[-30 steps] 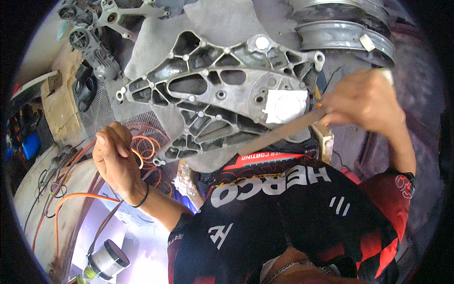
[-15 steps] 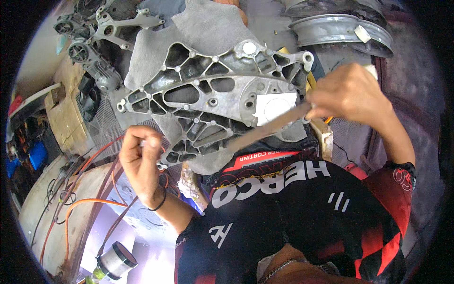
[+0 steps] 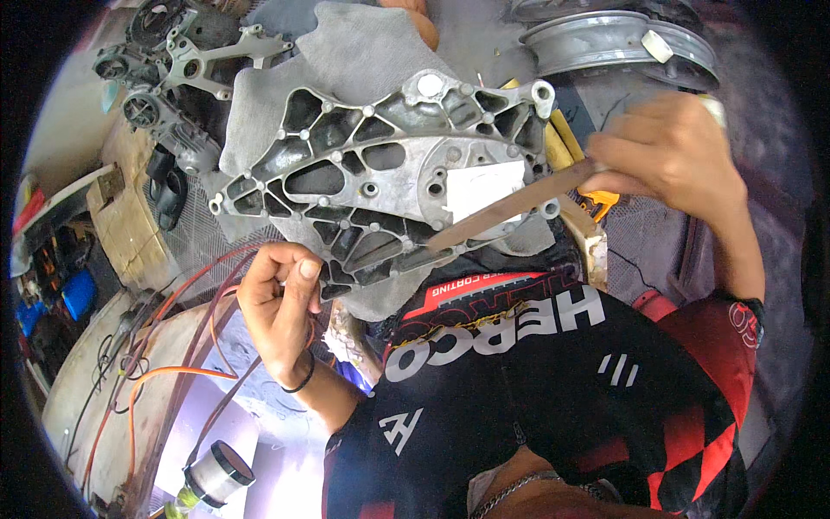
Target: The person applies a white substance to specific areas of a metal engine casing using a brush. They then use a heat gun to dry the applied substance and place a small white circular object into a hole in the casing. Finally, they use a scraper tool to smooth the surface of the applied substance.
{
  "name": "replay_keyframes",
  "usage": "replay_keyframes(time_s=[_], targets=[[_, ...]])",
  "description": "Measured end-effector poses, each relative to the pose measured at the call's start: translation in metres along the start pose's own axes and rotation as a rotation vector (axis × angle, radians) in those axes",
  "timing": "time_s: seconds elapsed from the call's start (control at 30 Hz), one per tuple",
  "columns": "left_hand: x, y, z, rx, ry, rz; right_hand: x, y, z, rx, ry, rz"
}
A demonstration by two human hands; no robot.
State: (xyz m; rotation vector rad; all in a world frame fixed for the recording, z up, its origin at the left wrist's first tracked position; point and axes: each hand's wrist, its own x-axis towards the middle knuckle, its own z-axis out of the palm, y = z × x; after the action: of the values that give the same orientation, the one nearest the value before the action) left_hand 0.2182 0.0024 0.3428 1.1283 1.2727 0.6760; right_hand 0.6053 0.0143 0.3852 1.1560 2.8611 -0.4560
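Observation:
A grey cast-metal frame (image 3: 367, 190) with many webbed openings lies across a grey fabric sheet (image 3: 259, 108) in front of me. A white square of tape or paper (image 3: 467, 186) covers part of its round boss, and a small white disc (image 3: 430, 85) sits on its far corner. My right hand (image 3: 674, 156), slightly blurred, is closed round one end of a long, flat, brownish knife-like blade (image 3: 510, 208). The blade slants over the white square, its tip toward the near left. Beside the frame's near-left corner, my left hand (image 3: 281, 290) is closed in a pinch; its fingers hide what they hold.
Grey engine casings (image 3: 173, 130) and a dark sandal (image 3: 164, 186) lie at the far left. Metal wheel rims (image 3: 596, 43), one with a white tape roll (image 3: 657, 46) on it, are far right. Orange hoses (image 3: 186, 370) and a round lamp-like canister (image 3: 219, 473) are near left.
The frame has shifted a little left in view. My left hand has come right, nearer the frame's corner. My right hand with the blade has moved slightly right.

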Motion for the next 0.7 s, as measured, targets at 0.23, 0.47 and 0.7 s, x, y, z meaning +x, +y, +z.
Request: replay_keyframes(time_s=[0.23, 0.47, 0.7], targets=[[0.007, 0.005, 0.054, 0.365, -0.159, -0.095, -0.020, 0.005, 0.013, 0.091, -0.003, 0.010], [0.012, 0.018, 0.090, 0.592, -0.180, 0.013, -0.122, 0.025, 0.044, 0.342, 0.415, 0.463], [0.010, 0.009, 0.104, 0.654, -0.121, 0.128, -0.163, 0.011, 0.123, 0.615, 0.704, 0.747]])
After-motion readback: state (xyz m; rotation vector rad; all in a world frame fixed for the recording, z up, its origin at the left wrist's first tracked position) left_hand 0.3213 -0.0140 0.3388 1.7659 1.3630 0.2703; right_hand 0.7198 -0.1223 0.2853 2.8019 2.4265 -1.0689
